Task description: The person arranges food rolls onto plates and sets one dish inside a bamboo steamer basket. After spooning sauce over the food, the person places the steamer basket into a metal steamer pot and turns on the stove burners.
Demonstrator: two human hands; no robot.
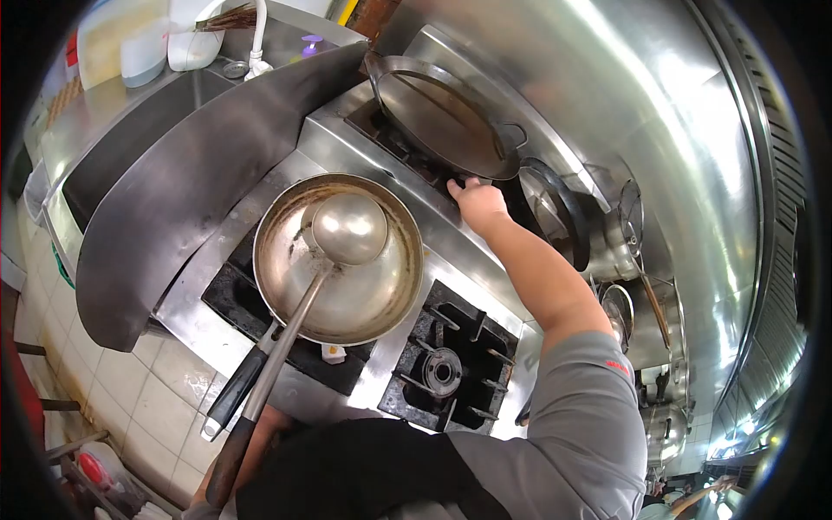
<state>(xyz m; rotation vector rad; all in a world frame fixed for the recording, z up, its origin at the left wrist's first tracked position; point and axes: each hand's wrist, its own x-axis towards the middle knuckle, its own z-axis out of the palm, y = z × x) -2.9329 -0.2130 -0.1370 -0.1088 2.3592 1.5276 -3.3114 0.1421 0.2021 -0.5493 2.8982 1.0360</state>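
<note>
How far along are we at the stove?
Looks done: the front pan is over a burner, the ladle in it. In hand: the right hand reaches to the near edge of the rear pan, grip unclear. Left: hard to say; no food shows in the front pan, so cooking there may not have begun.

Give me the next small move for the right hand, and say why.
Probably slide the right hand along to the loop handle of the large rear pan. The fingers are by the pan's near edge, though whether they touch is unclear, and that nearby handle looks the surer grip. The front pan seems able to wait, the ladle lying in it.
</note>
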